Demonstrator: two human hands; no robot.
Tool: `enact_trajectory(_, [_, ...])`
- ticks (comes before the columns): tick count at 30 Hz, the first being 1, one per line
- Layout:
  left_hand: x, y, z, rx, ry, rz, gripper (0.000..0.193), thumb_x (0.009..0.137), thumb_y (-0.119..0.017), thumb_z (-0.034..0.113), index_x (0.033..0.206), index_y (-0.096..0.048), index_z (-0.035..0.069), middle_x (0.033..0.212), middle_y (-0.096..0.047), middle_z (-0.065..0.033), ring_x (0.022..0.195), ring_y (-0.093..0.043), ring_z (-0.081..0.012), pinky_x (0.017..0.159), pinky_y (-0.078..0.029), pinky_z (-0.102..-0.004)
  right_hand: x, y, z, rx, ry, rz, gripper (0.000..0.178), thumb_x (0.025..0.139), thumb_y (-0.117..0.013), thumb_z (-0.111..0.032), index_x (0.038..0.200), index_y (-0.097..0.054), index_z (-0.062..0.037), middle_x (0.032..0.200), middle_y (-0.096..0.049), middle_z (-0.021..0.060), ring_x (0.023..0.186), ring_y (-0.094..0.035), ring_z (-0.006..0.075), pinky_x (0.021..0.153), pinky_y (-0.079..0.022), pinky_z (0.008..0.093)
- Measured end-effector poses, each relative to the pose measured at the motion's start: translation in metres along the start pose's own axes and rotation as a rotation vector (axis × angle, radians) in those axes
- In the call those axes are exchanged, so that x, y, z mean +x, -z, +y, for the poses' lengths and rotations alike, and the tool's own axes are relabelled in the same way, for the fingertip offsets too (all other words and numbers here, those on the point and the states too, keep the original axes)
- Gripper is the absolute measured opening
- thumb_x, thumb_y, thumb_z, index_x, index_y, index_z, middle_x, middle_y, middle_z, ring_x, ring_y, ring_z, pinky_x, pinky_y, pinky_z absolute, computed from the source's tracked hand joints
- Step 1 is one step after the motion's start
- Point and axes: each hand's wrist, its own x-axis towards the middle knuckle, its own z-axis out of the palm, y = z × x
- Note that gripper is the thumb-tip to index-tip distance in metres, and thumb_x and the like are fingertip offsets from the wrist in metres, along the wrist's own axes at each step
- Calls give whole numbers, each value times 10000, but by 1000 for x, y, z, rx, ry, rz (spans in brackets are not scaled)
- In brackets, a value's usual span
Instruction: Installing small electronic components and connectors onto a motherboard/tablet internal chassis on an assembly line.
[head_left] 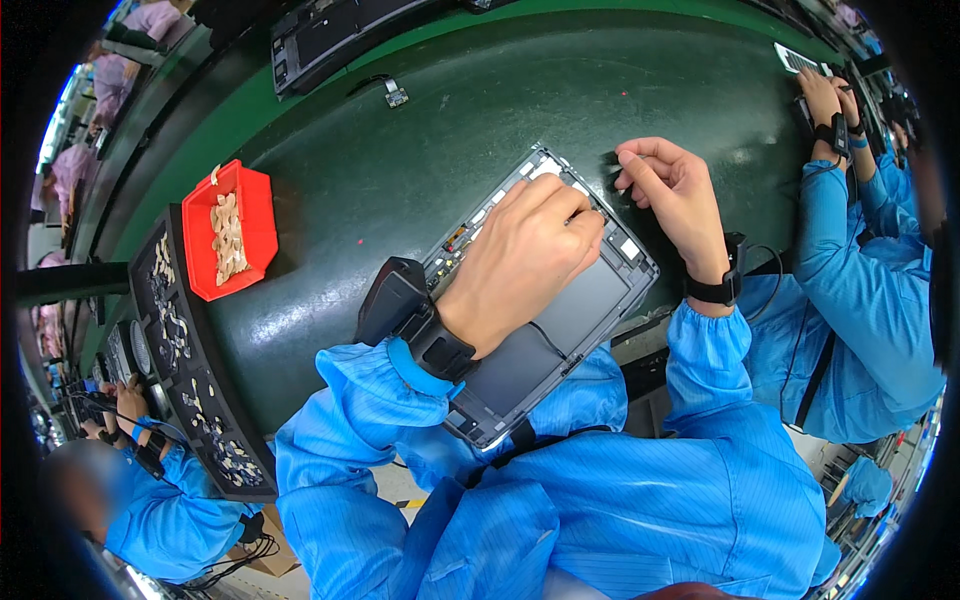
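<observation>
In front of me an opened, tablet-like device with a grey frame lies tilted on the near edge of the bench. Small boards and pale patches line its far side, and a thin black cable crosses its grey inner panel. My left hand is over the device, its fingers curled down against the far part; whatever they grip is hidden beneath the hand. Just off the device's far right corner, my right hand is raised with thumb and forefinger pinched together. Anything between those fingertips is too small to make out.
A red bin of small beige pieces stands left, beside a black compartment tray of small parts. A small module with a cable lies farther back. Another device sits at the far edge. Co-workers in blue sit on both sides.
</observation>
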Motion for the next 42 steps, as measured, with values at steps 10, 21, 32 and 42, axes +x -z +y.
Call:
enact_trajectory(10, [1, -2, -1, 18, 18, 37, 129, 812, -797, 103, 910, -763, 27, 936, -709, -65, 923, -665, -256, 840, -533, -384, -2, -2, 0, -14, 9, 5, 236, 1008, -680, -186, 1118, -714, 20, 845, -758, 35, 732, -621, 49, 661, -477, 208])
enact_trajectory(21, [4, -6, 1, 24, 44, 18, 190, 846, -779, 247, 882, -776, 61, 977, -680, -27, 995, -629, -211, 856, -454, -371, -5, -3, -4, -133, 45, -26, 264, 1016, -682, -196, 1114, -713, 48, 826, -758, 50, 743, -618, 40, 643, -448, 222])
enact_trajectory(32, [-32, -2, 59, 533, 147, -311, 1033, 777, -691, 727, 1399, -580, -90, 1530, -501, -210, 1502, -348, -357, 1203, -285, -509, -42, -26, -12, -549, 285, -41, 196, 1018, -624, -133, 1021, -688, 53, 890, -664, 203, 774, -639, 362, 715, -505, 397])
enact_trajectory(42, [-48, -37, 73, 532, 184, -91, 522, 928, -562, 204, 1336, -618, -117, 1384, -601, -353, 1337, -564, -459, 1147, -419, -529, -39, -22, -14, -524, 306, -118, 190, 1033, -628, -141, 1017, -689, 38, 944, -678, 96, 840, -597, 175, 763, -469, 297])
